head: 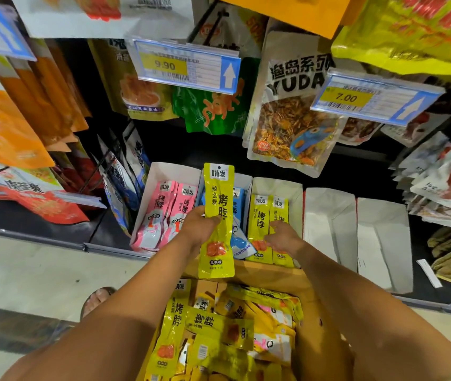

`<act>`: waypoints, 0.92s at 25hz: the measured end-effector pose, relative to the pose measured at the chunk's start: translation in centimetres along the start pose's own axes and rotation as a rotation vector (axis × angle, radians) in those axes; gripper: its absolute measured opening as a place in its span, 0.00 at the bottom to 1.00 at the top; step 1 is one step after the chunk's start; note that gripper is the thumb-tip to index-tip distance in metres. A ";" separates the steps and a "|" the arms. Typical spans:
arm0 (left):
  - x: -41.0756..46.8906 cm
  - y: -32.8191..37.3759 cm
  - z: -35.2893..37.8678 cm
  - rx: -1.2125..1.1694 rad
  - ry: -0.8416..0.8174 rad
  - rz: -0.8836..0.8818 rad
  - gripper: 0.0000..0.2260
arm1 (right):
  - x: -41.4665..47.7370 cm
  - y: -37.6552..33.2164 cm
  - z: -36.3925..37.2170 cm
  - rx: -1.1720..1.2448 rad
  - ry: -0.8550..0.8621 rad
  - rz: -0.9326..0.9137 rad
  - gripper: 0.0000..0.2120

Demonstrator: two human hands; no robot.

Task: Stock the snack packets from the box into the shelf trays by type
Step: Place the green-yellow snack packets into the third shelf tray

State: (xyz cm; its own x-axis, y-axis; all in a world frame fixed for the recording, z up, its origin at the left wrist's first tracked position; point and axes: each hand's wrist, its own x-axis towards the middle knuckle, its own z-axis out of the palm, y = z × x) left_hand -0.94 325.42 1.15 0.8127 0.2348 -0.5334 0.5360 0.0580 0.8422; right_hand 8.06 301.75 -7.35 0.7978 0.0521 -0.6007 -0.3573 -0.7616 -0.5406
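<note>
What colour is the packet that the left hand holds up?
The packet is yellow with black characters and an orange picture low down; head view.

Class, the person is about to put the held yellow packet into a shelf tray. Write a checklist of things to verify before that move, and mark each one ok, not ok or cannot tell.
1. Left hand has a grip on the yellow packet: ok, fingers curl round it.
2. A matching tray exists: ok, the yellow tray holds the same yellow packets.
3. Held packet is lined up with that tray: not ok, it hangs in front of the blue tray.
4. Right hand is clear of the slot: not ok, it touches the tray's packets.
5. Room left in the yellow tray: cannot tell.
</note>
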 end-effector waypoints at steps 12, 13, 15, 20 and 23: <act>-0.8 0.4 1.9 -0.073 0.018 0.018 0.09 | -13.1 -7.7 3.0 -0.231 0.127 -0.524 0.45; -0.8 0.2 2.0 -0.065 0.007 0.026 0.09 | -13.3 -7.8 3.4 -0.270 0.166 -0.496 0.46; -0.5 -0.3 2.2 -0.068 -0.016 0.025 0.09 | -13.4 -7.9 4.1 -0.307 0.218 -0.429 0.44; -0.6 -0.8 1.8 0.309 -0.019 0.188 0.15 | -11.3 -6.4 3.1 -0.246 0.233 -0.348 0.43; -1.1 -3.0 0.7 0.894 -0.027 0.300 0.25 | -8.5 -4.5 1.1 -0.232 0.255 -0.258 0.43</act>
State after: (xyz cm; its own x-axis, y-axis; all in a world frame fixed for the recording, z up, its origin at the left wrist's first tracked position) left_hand -3.27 324.28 -0.85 0.9440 0.0963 -0.3155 0.2715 -0.7700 0.5774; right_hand 2.37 305.41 -0.50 0.9517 0.1209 -0.2823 -0.0348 -0.8709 -0.4902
